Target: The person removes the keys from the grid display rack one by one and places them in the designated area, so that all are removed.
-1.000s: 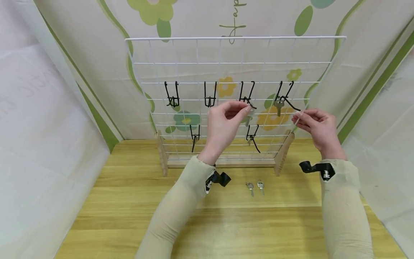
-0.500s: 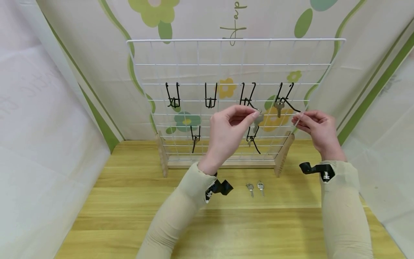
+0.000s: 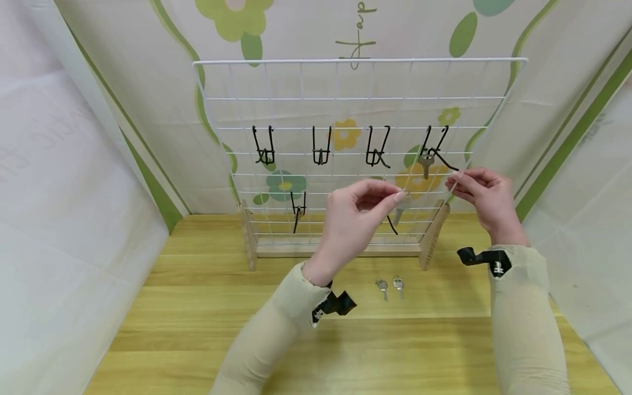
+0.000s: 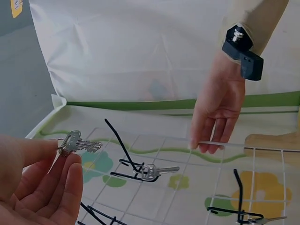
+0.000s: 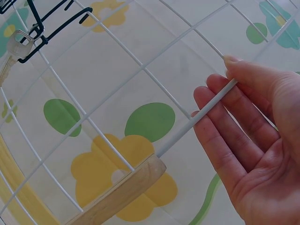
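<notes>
In the head view my left hand (image 3: 353, 225) pinches a silver key (image 3: 399, 214) by its ring between thumb and forefinger, in front of the white wire grid rack (image 3: 316, 99). The left wrist view shows this key (image 4: 77, 143) apart from any hook. My right hand (image 3: 486, 200) grips the rack's right side bar, with the bar between thumb and fingers in the right wrist view. Near it another key (image 3: 426, 164) hangs on the black upper right hook (image 3: 441, 156). The third upper hook (image 3: 377, 153) carries no key. My left hand covers most of the lower right hook (image 3: 392, 225).
Two loose keys (image 3: 398, 286) lie on the wooden table (image 3: 395, 351) before the rack. Black hooks (image 3: 321, 148) hang further left, with one lower down (image 3: 298, 211). Wooden feet (image 3: 431, 236) support the rack. A flower-printed cloth (image 3: 286, 33) stands behind.
My left hand has drawn the key off the tip of the third upper hook, then moved down and slightly right with it. The right hand stays on the rack's side bar.
</notes>
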`<state>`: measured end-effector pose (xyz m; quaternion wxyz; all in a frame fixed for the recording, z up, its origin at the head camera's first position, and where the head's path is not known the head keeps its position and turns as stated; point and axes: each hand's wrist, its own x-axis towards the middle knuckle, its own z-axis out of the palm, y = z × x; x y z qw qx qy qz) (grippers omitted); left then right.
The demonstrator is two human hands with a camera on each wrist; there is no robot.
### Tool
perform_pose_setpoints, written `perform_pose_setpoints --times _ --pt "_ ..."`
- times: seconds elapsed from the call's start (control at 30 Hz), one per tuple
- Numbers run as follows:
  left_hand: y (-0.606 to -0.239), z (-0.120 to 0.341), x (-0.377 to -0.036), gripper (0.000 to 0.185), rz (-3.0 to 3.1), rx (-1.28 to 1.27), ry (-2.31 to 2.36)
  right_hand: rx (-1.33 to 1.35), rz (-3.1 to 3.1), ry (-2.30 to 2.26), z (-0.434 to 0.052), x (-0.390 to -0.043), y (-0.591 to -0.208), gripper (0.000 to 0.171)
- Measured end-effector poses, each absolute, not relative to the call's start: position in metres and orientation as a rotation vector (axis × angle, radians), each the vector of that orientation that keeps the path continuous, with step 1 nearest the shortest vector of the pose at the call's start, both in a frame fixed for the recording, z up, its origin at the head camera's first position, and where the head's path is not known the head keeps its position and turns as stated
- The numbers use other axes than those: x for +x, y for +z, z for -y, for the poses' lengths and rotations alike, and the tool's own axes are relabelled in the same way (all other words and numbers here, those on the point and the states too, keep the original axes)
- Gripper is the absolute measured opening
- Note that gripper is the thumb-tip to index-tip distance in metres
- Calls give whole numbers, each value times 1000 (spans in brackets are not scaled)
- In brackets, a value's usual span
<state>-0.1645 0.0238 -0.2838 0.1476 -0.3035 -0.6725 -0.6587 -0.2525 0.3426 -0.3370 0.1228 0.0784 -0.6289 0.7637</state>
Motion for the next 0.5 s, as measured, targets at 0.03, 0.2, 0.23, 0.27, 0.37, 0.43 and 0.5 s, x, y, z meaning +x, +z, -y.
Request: perform_pose_setpoints --times 0.03,0.2,0.23,0.27,0.37,0.43,0.5 --pt "-288 -23 -164 12 1950 -866 -1901 228 1835 2227 -342 -253 -337 17" --pt "-316 -17 -165 11 2030 -793 -1966 225 1840 2225 -342 -253 -336 19" --pt "-323 -15 -166 11 2050 -771 -1983 225 1839 2227 -342 -253 -336 19" --pt "-330 -13 -167 10 2072 -744 -1996 225 1837 2230 -342 -253 -337 20" --pt "-355 -8 -169 10 2160 -661 -2004 232 1833 2233 -343 -253 -337 22" --pt "-374 -6 -169 10 2222 -608 -1999 239 1832 2229 -343 -253 -338 23" --pt "-393 -5 -169 10 2274 -557 -1998 244 1834 2223 -343 -253 -338 23"
